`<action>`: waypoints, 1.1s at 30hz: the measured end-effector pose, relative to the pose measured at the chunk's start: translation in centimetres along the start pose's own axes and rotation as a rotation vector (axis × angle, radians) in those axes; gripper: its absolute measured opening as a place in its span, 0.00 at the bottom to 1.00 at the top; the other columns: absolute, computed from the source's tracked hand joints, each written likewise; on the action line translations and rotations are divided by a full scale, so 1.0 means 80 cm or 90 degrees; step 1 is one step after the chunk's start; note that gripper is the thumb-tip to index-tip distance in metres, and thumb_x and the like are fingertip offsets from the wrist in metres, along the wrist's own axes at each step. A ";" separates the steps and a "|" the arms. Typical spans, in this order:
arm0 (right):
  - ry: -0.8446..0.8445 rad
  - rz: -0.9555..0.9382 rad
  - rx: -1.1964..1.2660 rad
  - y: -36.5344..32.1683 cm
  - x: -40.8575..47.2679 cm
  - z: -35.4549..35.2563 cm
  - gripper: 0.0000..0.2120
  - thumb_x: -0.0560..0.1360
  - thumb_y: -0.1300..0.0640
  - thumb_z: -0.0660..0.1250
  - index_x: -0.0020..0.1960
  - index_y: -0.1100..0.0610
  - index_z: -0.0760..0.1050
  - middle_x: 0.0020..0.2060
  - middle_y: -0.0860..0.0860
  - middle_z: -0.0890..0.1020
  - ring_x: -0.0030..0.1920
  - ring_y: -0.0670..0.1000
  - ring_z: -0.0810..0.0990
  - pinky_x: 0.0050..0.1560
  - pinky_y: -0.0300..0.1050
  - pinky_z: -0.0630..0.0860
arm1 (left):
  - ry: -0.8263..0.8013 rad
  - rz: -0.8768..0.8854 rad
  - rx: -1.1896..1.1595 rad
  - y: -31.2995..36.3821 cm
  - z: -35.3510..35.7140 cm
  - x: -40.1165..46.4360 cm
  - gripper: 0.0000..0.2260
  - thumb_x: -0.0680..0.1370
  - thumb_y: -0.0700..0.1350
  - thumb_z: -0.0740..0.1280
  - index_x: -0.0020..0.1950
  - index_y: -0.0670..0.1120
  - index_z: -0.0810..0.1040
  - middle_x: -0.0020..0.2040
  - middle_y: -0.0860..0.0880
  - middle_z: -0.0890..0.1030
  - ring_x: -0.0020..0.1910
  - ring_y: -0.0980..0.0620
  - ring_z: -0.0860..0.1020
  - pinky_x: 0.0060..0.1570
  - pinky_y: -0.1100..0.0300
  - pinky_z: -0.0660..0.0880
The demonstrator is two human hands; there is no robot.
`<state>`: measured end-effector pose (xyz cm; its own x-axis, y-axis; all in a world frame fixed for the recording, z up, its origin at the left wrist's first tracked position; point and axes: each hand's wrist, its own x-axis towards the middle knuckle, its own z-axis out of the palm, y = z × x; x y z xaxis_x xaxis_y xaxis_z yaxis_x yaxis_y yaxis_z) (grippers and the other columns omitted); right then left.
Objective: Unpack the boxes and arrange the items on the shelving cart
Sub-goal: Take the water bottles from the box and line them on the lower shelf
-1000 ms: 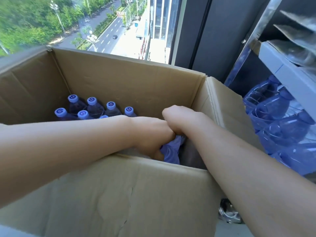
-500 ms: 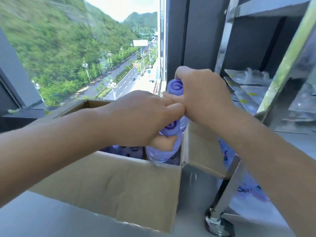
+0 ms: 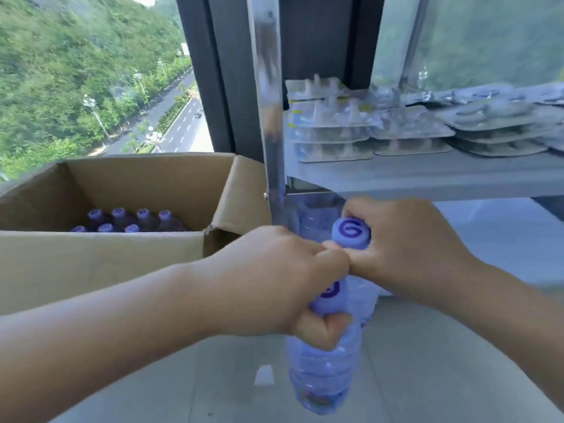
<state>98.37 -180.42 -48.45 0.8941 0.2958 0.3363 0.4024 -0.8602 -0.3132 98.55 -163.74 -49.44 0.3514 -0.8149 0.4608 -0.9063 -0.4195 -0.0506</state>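
Note:
My left hand point(image 3: 283, 282) grips the neck of a clear water bottle point(image 3: 323, 374) with a purple cap, which hangs upright below the fist. My right hand point(image 3: 406, 248) grips a second bottle by its purple cap point(image 3: 351, 233); most of that bottle is hidden behind the hands. Both hands touch each other in front of the shelving cart point(image 3: 427, 178). To the left stands the open cardboard box point(image 3: 122, 257) with several purple-capped bottles point(image 3: 128, 221) upright inside.
The cart's steel post point(image 3: 268, 117) rises just behind my left hand. Its shelf holds stacks of clear blister packs point(image 3: 381, 126). More bottles lie blurred on the level below the shelf point(image 3: 314, 215). A window with a road and green hillside lies beyond the box.
Both hands have lifted the two bottles out of the box and carried them right, over to the front of the cart. The view has swung right with them.

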 end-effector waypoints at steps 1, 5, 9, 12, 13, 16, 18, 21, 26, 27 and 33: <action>-0.014 0.021 0.001 0.023 -0.013 0.005 0.21 0.65 0.37 0.63 0.34 0.55 0.65 0.26 0.51 0.71 0.30 0.51 0.67 0.33 0.45 0.64 | -0.019 0.003 -0.016 0.006 0.019 0.009 0.16 0.65 0.57 0.57 0.32 0.45 0.74 0.22 0.52 0.71 0.20 0.54 0.60 0.21 0.73 0.52; -0.090 0.096 -0.043 0.106 -0.065 0.037 0.20 0.67 0.41 0.65 0.34 0.53 0.60 0.28 0.49 0.69 0.33 0.53 0.68 0.33 0.45 0.61 | -0.161 -0.062 -0.015 0.026 0.108 0.033 0.16 0.66 0.58 0.57 0.34 0.45 0.66 0.25 0.50 0.68 0.20 0.46 0.66 0.22 0.65 0.52; -0.162 0.142 -0.053 0.186 -0.126 0.094 0.16 0.70 0.43 0.64 0.38 0.53 0.63 0.32 0.49 0.72 0.39 0.55 0.73 0.36 0.45 0.62 | -0.320 -0.234 -0.036 0.046 0.217 0.040 0.19 0.74 0.61 0.58 0.49 0.46 0.69 0.45 0.47 0.78 0.46 0.43 0.76 0.37 0.59 0.60; -0.181 0.159 -0.018 0.236 -0.163 0.138 0.14 0.71 0.45 0.66 0.41 0.54 0.68 0.35 0.49 0.74 0.38 0.53 0.71 0.35 0.43 0.57 | -0.290 -0.368 -0.110 0.066 0.288 0.045 0.15 0.73 0.56 0.65 0.39 0.48 0.65 0.42 0.44 0.79 0.44 0.41 0.76 0.36 0.57 0.62; -0.176 0.176 -0.007 0.252 -0.175 0.152 0.14 0.71 0.45 0.66 0.43 0.56 0.70 0.35 0.50 0.75 0.37 0.53 0.71 0.35 0.42 0.56 | -0.278 -0.430 -0.144 0.075 0.310 0.048 0.15 0.73 0.56 0.66 0.38 0.48 0.65 0.41 0.43 0.79 0.44 0.41 0.76 0.36 0.56 0.63; -0.099 0.169 0.017 0.270 -0.200 0.186 0.19 0.68 0.40 0.62 0.37 0.57 0.70 0.29 0.51 0.72 0.32 0.56 0.72 0.33 0.43 0.60 | -0.165 -0.620 -0.250 0.098 0.351 0.037 0.14 0.71 0.53 0.70 0.41 0.44 0.71 0.37 0.44 0.78 0.41 0.41 0.76 0.37 0.54 0.69; -0.063 0.230 0.103 0.284 -0.206 0.194 0.18 0.67 0.41 0.65 0.36 0.57 0.67 0.28 0.48 0.69 0.31 0.55 0.70 0.31 0.43 0.62 | -0.060 -0.739 -0.315 0.114 0.372 0.036 0.14 0.70 0.52 0.71 0.40 0.44 0.71 0.33 0.49 0.76 0.37 0.44 0.76 0.37 0.54 0.71; -0.095 0.291 0.235 0.302 -0.220 0.200 0.19 0.64 0.42 0.71 0.40 0.55 0.68 0.30 0.44 0.71 0.33 0.47 0.70 0.33 0.35 0.64 | 0.039 -0.811 -0.350 0.131 0.394 0.037 0.16 0.68 0.52 0.74 0.41 0.48 0.69 0.34 0.53 0.76 0.36 0.49 0.75 0.37 0.56 0.72; -0.132 0.349 0.397 0.325 -0.262 0.222 0.27 0.56 0.46 0.79 0.48 0.41 0.67 0.46 0.43 0.73 0.42 0.40 0.73 0.38 0.29 0.69 | 0.066 -0.784 -0.377 0.159 0.427 -0.005 0.34 0.61 0.51 0.80 0.62 0.46 0.71 0.54 0.52 0.70 0.55 0.54 0.70 0.52 0.64 0.70; -0.142 0.363 0.407 0.330 -0.269 0.228 0.29 0.55 0.46 0.79 0.50 0.40 0.66 0.49 0.43 0.72 0.44 0.41 0.73 0.38 0.30 0.71 | 0.031 -0.781 -0.403 0.164 0.433 -0.017 0.40 0.61 0.51 0.80 0.68 0.45 0.67 0.59 0.51 0.70 0.60 0.54 0.68 0.57 0.63 0.68; -0.136 0.348 0.474 0.328 -0.278 0.261 0.31 0.59 0.66 0.80 0.49 0.41 0.68 0.47 0.39 0.75 0.45 0.37 0.76 0.45 0.30 0.72 | 0.044 -0.891 -0.546 0.170 0.457 -0.021 0.45 0.66 0.48 0.77 0.76 0.50 0.54 0.69 0.56 0.68 0.63 0.61 0.70 0.59 0.66 0.69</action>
<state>93.13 -200.93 -82.70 0.9831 0.0639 -0.1715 -0.1267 -0.4386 -0.8897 94.21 -182.72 -83.31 0.9707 0.0134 -0.2400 0.2233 -0.4195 0.8798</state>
